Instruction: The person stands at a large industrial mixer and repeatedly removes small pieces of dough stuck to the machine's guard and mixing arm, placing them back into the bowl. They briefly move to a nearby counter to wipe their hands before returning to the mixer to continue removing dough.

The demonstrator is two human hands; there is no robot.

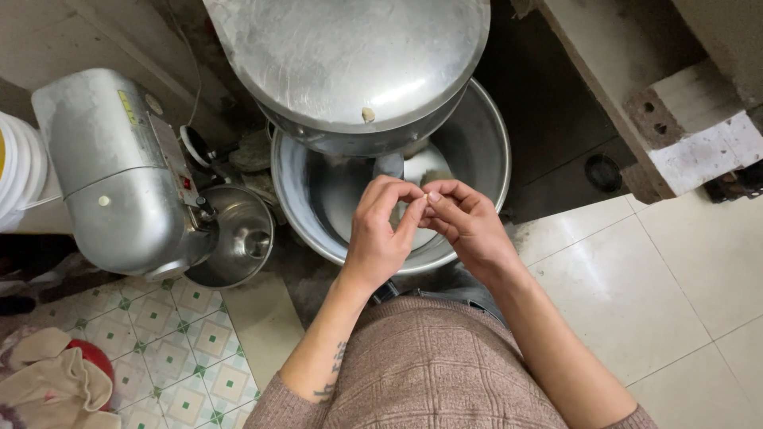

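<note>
My left hand and my right hand meet fingertip to fingertip above the near rim of a large steel mixing bowl. Between the fingertips is a tiny pale bit of dough, pinched mainly by my right thumb and forefinger, with my left fingers rubbing against it. The steel head of a big mixer hangs over the bowl and hides most of its inside. A small dough speck sticks to the edge of that head.
A smaller steel machine with its own little bowl stands at the left. A white bucket is at the far left. Cloth and a red item lie on patterned tiles. A concrete ledge stands at the right above pale floor tiles.
</note>
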